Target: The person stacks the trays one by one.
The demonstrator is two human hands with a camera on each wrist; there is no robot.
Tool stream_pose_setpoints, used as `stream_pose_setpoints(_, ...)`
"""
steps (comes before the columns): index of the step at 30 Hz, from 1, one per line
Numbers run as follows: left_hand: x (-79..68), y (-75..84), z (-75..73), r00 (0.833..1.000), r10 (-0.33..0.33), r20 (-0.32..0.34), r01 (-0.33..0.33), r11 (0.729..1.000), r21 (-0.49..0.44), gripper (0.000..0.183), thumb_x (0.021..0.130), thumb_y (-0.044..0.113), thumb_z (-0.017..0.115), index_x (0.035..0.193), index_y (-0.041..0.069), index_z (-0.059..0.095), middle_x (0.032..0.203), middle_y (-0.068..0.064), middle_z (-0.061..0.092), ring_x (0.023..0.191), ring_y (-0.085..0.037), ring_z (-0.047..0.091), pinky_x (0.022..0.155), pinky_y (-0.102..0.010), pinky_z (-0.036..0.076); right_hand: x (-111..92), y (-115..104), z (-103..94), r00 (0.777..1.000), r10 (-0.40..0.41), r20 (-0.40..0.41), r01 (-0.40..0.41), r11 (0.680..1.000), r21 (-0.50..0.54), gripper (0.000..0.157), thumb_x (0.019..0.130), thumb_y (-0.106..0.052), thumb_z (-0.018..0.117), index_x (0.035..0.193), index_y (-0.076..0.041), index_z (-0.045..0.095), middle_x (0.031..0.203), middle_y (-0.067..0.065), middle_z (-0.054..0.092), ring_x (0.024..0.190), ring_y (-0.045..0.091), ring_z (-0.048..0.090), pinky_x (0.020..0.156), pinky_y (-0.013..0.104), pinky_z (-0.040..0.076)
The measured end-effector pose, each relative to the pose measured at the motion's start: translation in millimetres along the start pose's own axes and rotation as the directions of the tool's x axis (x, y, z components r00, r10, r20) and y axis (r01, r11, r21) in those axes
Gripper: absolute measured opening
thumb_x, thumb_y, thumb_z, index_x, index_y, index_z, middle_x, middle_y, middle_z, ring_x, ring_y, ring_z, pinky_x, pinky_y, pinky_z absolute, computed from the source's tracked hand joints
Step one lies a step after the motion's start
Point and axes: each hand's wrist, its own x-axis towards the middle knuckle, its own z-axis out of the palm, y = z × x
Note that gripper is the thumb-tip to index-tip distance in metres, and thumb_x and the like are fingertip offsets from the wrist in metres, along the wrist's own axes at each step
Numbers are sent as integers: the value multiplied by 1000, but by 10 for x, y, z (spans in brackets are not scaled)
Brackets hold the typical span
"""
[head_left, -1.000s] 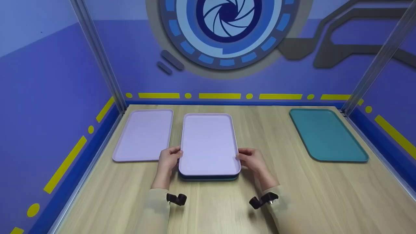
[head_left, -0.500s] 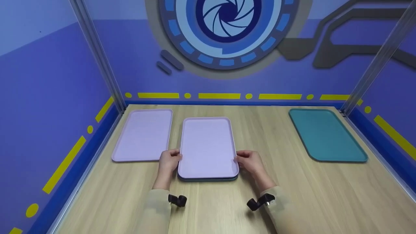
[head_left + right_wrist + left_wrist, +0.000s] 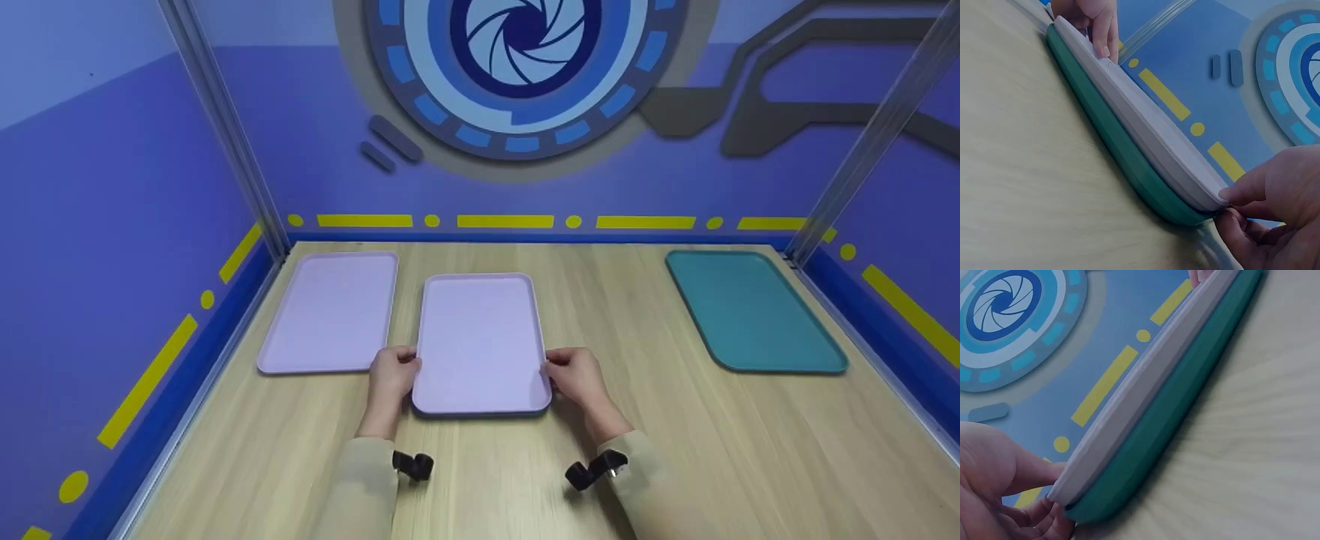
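Lilac, plastic-looking rectangular tray point(image 3: 480, 341) is above the wood-grained table point(image 3: 480, 487) in head view, its sides pinched by left grip point(image 3: 390, 376) and right grip point(image 3: 579, 376). Left wrist view shows a green rounded-corner tray point(image 3: 1148, 436) directly beneath. In right wrist view, stacking appears nearly done; only letting go remains.

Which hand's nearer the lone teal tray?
Right. The right hand grips the right edge of the middle lilac tray, left of the lone teal tray; the left hand is farther left, gripping the lilac tray's opposite edge.
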Motion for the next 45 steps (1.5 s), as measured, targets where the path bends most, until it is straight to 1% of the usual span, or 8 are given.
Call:
stream_pose_setpoints(6,0,1,15,1000,-2,-6,2,1000,6,27,89,0,65,114,-9,74,112,-26,74,113,-41,68,102,-50,53,-1,13,12,999,-38,-5,38,999,-34,26,86,-1,67,109,8,76,97,21,77,61,10,60,49,20,47)
stream_pose_setpoints(14,6,-14,24,1000,12,-12,-12,1000,27,28,89,0,64,113,-9,74,113,-27,74,114,-42,68,102,-50,53,10,50,22,995,-102,-18,100,992,-82,26,84,0,67,107,9,76,94,21,78,63,9,61,54,18,48)
stream_pose_setpoints(21,-8,17,9,1000,6,2,-6,998,59,28,90,3,65,115,-7,74,115,-25,74,116,-41,67,102,-50,53,22,57,19,998,-62,5,62,997,-37,26,84,2,69,109,11,72,93,19,74,73,12,63,58,18,50)
stream_pose_setpoints(24,7,-1,-19,1000,-5,29,5,1000,23,29,90,2,67,116,-8,73,116,-26,74,116,-42,67,102,-49,53,23,50,12,999,-35,18,35,999,-16,27,86,2,69,111,11,71,97,20,74,77,15,64,58,19,51)
stream_pose_setpoints(28,28,-43,-63,994,-63,89,72,993,-98,31,91,-2,68,121,-11,70,120,-28,72,112,-36,69,95,-41,59,28,53,7,999,-16,29,16,1000,3,28,86,2,69,112,11,70,98,21,73,73,15,62,54,20,50)
stream_pose_setpoints(34,34,-79,-90,976,-146,159,185,945,-270,35,93,-5,65,127,-12,66,122,-30,70,89,-15,66,76,-29,61,36,72,4,999,14,46,-15,999,38,29,87,2,70,114,10,69,98,20,72,68,14,61,52,21,50)
stream_pose_setpoints(38,33,-98,-91,972,-166,168,209,933,-292,37,93,-7,64,130,-9,65,129,-30,67,90,-15,67,79,-33,63,42,85,-8,997,32,69,-36,998,60,30,87,1,71,116,9,69,95,17,71,67,14,60,52,22,50)
stream_pose_setpoints(45,48,-103,-85,969,-166,183,211,941,-264,38,95,-4,64,133,-8,64,137,-30,62,102,-21,67,89,-38,62,67,94,-54,996,31,87,-36,998,56,30,86,-1,75,115,7,70,92,12,71,66,12,58,50,22,48)
